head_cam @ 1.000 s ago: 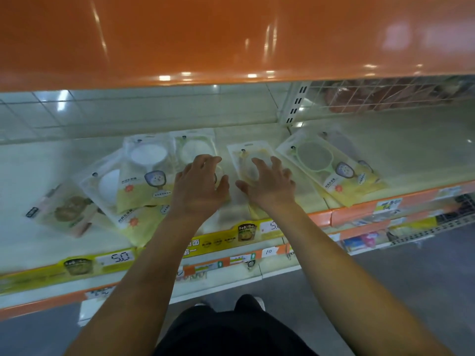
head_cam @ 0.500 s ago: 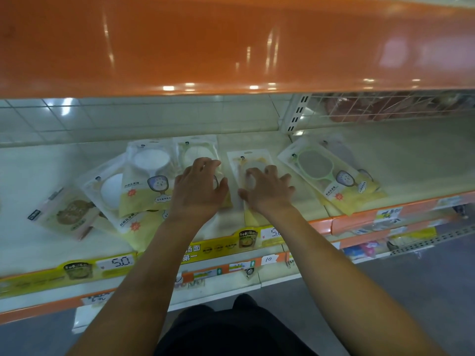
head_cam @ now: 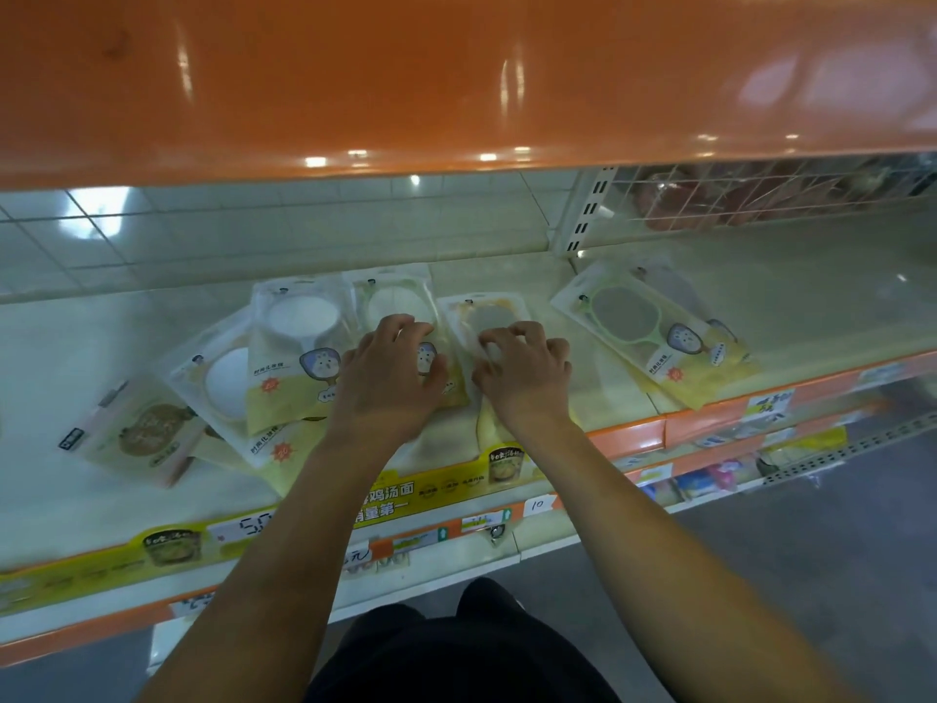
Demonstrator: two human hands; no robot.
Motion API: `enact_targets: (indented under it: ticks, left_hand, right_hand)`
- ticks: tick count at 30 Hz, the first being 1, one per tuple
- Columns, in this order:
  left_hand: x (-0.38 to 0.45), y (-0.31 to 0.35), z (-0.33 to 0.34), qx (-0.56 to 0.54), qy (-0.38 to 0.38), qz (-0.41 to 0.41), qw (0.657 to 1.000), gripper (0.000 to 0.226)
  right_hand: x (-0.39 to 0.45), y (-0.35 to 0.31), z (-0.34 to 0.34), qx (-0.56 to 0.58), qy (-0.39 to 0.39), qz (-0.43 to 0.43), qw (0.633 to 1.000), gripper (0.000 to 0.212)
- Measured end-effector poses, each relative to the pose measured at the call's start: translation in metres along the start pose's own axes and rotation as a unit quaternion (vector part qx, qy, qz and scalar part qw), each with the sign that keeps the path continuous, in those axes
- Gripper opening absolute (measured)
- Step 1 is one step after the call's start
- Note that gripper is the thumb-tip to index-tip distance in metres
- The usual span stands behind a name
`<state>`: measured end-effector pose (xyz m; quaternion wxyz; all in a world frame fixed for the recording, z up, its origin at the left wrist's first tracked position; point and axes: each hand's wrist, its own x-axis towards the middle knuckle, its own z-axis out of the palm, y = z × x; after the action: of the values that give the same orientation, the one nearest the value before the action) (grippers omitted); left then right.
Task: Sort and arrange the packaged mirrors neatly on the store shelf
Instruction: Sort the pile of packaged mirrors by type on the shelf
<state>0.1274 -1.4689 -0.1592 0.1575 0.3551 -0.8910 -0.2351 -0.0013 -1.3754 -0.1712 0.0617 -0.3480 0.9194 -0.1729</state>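
Several packaged mirrors lie flat on the pale shelf [head_cam: 821,307]. My left hand [head_cam: 390,383] rests with curled fingers on a cream-framed mirror pack [head_cam: 393,301], thumb at its right edge. Beside it, my right hand [head_cam: 525,372] claws its fingertips onto an orange-framed mirror pack [head_cam: 489,312]. To the left, two white mirror packs [head_cam: 299,322] [head_cam: 223,383] overlap at angles, and a brown one [head_cam: 137,428] lies farthest left. A green-framed mirror pack [head_cam: 634,322] lies tilted at the right, over another pack.
An orange upper shelf [head_cam: 456,68] hangs low over the work space. A wire mesh panel [head_cam: 760,195] backs the right bay. Yellow and orange price strips [head_cam: 436,487] line the shelf's front edge. A lower shelf [head_cam: 710,479] holds small goods.
Both hands' fingers have curled from spread to clawed on the two middle packs. The view has shifted slightly downward; the packs sit about where they were.
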Motion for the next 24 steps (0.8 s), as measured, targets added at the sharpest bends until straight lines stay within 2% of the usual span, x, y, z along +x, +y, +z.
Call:
enact_targets:
  ticks: [8,17,24]
  left_hand:
    - [0.012,0.024,0.011,0.007,-0.011,0.038,0.999,0.042]
    - [0.035,0.096,0.05,0.006,-0.024,0.083,0.996,0.048]
    - [0.059,0.15,0.077,0.043,-0.021,0.103,0.994,0.043]
  right_hand:
    - [0.007,0.015,-0.022,0.011,0.039,0.018,0.999,0.032]
    - [0.032,0.084,-0.064,0.028,0.067,0.041,0.997,0.03]
    - [0.061,0.139,-0.09,0.047,0.08,0.056,0.994,0.031]
